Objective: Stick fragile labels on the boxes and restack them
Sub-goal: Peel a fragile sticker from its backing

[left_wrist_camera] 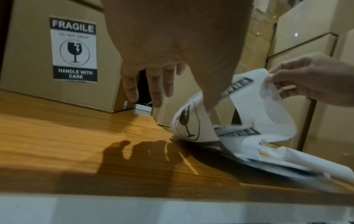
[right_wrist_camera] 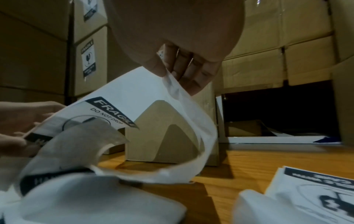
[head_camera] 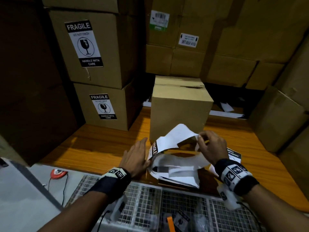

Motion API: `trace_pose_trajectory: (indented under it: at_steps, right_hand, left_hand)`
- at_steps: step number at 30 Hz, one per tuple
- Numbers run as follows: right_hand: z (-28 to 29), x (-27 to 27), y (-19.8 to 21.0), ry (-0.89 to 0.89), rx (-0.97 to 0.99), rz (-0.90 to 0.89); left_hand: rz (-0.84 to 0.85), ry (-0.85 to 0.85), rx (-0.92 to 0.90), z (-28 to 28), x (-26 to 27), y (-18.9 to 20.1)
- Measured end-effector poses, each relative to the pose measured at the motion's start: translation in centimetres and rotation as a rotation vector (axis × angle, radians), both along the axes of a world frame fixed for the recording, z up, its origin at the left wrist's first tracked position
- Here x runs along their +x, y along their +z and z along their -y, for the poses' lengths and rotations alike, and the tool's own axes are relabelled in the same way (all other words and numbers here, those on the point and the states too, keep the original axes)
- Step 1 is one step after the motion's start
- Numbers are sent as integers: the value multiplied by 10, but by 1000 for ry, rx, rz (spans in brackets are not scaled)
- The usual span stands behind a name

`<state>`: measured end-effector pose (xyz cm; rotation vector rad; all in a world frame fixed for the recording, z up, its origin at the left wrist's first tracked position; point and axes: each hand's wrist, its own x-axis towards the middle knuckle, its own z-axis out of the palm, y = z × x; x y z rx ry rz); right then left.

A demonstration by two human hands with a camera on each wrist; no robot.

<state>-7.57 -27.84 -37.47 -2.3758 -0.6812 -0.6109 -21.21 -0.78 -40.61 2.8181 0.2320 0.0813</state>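
Observation:
A plain unlabelled box (head_camera: 180,111) stands on the wooden table (head_camera: 100,144). In front of it a FRAGILE label (head_camera: 160,144) is partly peeled from its white backing sheet (head_camera: 180,133). My right hand (head_camera: 200,137) pinches the backing's top corner between thumb and fingers (right_wrist_camera: 164,71). My left hand (head_camera: 143,148) is on the label's left side, its fingers (left_wrist_camera: 157,91) straight and spread, and the thumb lies against the label (left_wrist_camera: 188,125). Two stacked boxes on the left carry FRAGILE labels (head_camera: 83,42) (head_camera: 103,106).
Loose white backing sheets (head_camera: 180,173) are piled under my hands. More printed labels (head_camera: 234,154) lie to the right. Cardboard boxes (head_camera: 275,121) wall in the table at the back and right. A wire mesh cart (head_camera: 167,206) is below the near edge, with a red-orange object (head_camera: 57,173) at the left.

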Motion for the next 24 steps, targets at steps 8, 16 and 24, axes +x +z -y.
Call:
trace_pose_trajectory:
  at_steps: [8,16,24]
  right_hand:
    - [44,-4,-6,-4,-69,10]
    - [36,-26,-16,155,-416,-48]
    - [17,-24,-30,171,-665,171]
  left_hand:
    - [97,-63,-48,23,9,-6]
    - [154,-177,44,46,11,5]
    - [231,-336,67,59,2,-6]
